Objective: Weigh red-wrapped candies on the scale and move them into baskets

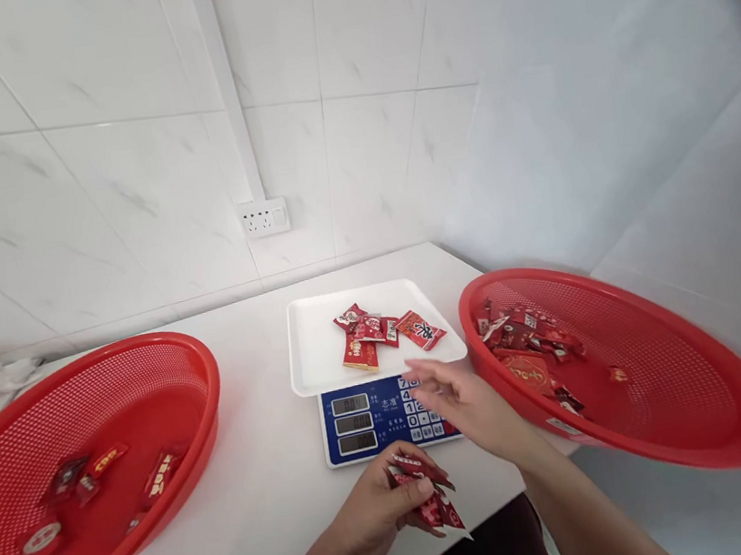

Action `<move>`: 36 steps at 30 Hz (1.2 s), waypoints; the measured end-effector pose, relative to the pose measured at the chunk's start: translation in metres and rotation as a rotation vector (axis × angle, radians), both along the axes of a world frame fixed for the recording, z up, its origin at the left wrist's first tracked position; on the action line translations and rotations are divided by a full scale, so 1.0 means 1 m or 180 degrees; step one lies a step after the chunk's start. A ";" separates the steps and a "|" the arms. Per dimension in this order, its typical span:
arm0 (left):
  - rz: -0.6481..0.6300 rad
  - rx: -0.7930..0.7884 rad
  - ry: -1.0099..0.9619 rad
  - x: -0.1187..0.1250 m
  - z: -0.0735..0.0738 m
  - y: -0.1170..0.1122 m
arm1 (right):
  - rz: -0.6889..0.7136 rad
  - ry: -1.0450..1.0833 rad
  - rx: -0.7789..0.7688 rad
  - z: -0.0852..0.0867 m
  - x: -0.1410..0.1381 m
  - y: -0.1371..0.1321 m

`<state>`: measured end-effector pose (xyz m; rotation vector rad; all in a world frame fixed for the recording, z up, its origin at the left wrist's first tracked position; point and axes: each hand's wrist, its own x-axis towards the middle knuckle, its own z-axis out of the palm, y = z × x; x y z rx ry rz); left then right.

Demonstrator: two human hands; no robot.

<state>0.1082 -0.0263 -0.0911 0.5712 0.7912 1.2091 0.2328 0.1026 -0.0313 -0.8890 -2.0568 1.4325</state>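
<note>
My left hand is closed around several small red snack packets, held low in front of the scale near the table's front edge. Over the keypad of the blue digital scale, my right hand hovers with its fingers stretched out and nothing visible in them. The scale's white tray carries several red packets, some overlapping, with one orange-red packet lying to their right. My right hand hides part of the keys and is close to the tray's front edge.
A red mesh basket on the right holds many red packets heaped at its left side. Another red basket stands at the left with several packets. Behind the white table rises a tiled wall with a socket.
</note>
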 end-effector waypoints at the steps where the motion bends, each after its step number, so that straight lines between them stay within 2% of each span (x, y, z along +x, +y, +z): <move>1: 0.0001 0.0014 0.0005 0.000 -0.001 0.000 | 0.0178 -0.0090 -0.0159 -0.004 0.008 -0.007; 5: -0.0054 -0.0036 0.0138 0.003 -0.003 0.000 | 0.0624 -0.0352 -0.0459 -0.016 0.037 -0.035; 11: -0.0936 0.0019 0.0321 0.003 -0.004 -0.001 | 0.0781 -0.0504 -0.0452 -0.028 0.050 -0.062; 14: -0.1069 0.0075 0.0288 0.001 -0.004 -0.001 | 0.0791 -0.0413 -0.0446 -0.031 0.052 -0.065; 21: -0.1060 -0.0086 -0.0016 -0.003 -0.005 -0.001 | 0.0752 -0.0331 -0.0493 -0.029 0.049 -0.061; 27: -0.0936 -0.0098 -0.0008 -0.001 -0.005 -0.001 | 0.0720 -0.0256 -0.0561 -0.033 0.049 -0.061; 33: -0.0649 -0.0356 0.0053 -0.001 0.000 0.001 | 0.1002 -0.0135 -0.0823 -0.032 0.055 -0.062; 36: -0.0388 -0.0436 0.0107 0.003 0.003 0.001 | 0.0832 -0.0268 -0.0891 -0.038 0.052 -0.067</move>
